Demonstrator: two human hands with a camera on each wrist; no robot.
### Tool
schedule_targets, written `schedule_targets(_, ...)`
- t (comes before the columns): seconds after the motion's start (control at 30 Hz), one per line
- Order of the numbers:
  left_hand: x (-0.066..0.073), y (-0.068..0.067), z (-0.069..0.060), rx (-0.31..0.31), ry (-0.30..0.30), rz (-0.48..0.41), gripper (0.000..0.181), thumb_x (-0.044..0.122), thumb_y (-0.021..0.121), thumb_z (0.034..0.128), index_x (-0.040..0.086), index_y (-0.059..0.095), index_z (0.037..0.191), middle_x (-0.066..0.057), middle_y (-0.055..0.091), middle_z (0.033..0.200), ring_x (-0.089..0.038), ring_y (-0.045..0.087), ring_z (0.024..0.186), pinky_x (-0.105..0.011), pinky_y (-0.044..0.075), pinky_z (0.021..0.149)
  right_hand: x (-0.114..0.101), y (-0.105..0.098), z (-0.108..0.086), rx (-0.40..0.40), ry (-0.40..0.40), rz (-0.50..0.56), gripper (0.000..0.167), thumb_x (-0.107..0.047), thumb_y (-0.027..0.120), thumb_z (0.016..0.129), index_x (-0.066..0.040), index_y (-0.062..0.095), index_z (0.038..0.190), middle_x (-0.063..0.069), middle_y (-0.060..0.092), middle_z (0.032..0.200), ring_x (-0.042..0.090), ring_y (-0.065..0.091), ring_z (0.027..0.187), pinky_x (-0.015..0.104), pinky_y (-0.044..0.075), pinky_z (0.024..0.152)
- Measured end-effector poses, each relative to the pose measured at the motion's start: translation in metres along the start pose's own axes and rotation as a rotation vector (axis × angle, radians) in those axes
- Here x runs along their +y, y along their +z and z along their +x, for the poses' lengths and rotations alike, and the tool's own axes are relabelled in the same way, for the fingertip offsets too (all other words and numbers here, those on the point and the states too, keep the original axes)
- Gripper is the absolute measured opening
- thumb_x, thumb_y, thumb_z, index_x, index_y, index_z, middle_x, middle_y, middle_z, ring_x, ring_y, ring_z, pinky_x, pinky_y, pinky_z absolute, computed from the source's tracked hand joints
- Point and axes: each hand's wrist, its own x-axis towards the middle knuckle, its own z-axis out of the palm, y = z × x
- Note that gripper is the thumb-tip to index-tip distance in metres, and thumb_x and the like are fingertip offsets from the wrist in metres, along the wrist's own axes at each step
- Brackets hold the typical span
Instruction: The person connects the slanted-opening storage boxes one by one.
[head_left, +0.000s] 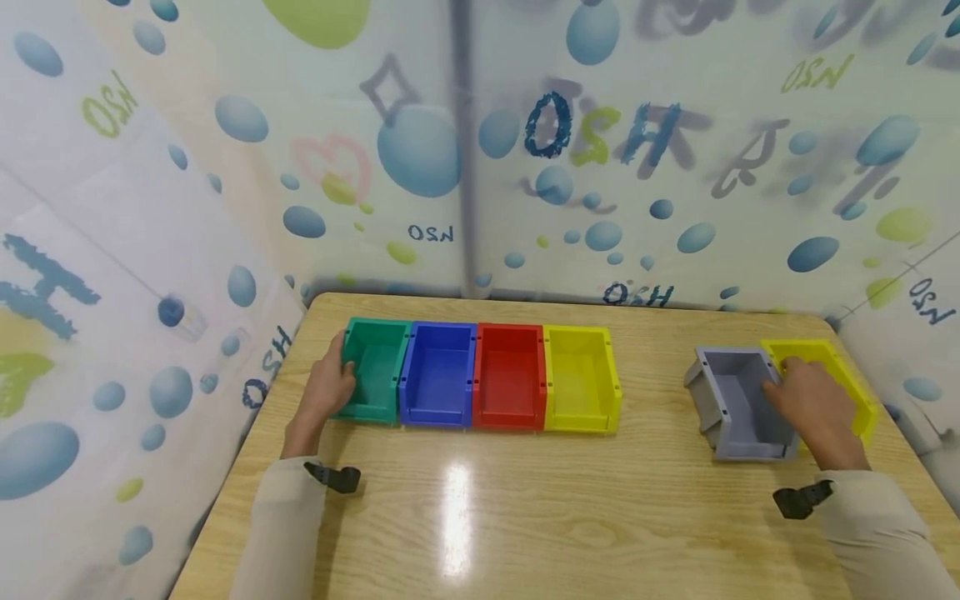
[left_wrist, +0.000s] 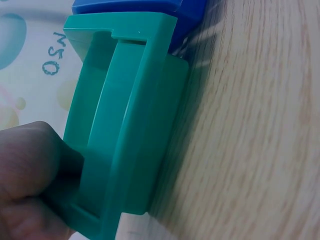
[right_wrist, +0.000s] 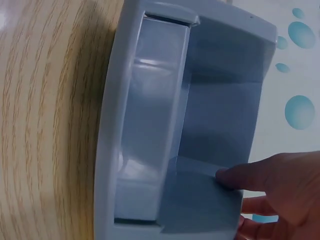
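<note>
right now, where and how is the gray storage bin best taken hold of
Probably by the right wall of the gray storage bin, from above and the right: its open top lets the right grip set its thumb inside, fingers outside.

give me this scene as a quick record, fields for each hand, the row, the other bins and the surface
left hand: grips the left wall of the green bin
right hand: pinches the right wall of the gray bin, thumb inside
row, left to right: green bin, blue bin, red bin, yellow bin
apart from row: gray bin, other yellow bin to its right
surface: wooden table
</note>
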Motion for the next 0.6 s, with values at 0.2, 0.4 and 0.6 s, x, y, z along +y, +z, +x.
schedule_targets(0.2,0.0,0.0005,0.0001,-0.006,-0.002,0.0,0.061,0.004,0.034,0.1041,0.003,0.007,0.158,-0.036,0.033,0.151,-0.053,0.033,0.139,-0.065,0.03,0.111,-0.0024,0.0042,-0.0019,0.047,0.004,-0.037,0.046,-0.018,0.063,0.093,0.015,0.048,0.121,0.032,0.049,0.096,0.042,0.054,0.075,0.042,0.044,0.049)
schedule_targets(0.4,0.0007,0.0011,0.0009,-0.007,-0.007,-0.003,0.06,0.004,0.034,0.1042,0.003,0.009,0.158,-0.035,0.033,0.151,-0.053,0.033,0.139,-0.065,0.031,0.111,-0.0051,0.0089,-0.0038,0.132,-0.006,-0.059,0.043,-0.015,0.067,0.091,0.012,0.052,0.121,0.035,0.05,0.1,0.047,0.056,0.078,0.047,0.045,0.047)
schedule_targets(0.6,-0.0004,-0.0001,0.0008,-0.005,-0.004,-0.002,0.06,0.004,0.035,0.1043,0.004,0.008,0.158,-0.036,0.033,0.151,-0.053,0.034,0.138,-0.066,0.031,0.11,-0.0077,0.0097,-0.0009,0.162,-0.035,-0.052,0.035,-0.011,0.067,0.091,0.011,0.058,0.116,0.034,0.062,0.1,0.038,0.06,0.067,0.041,0.045,0.041)
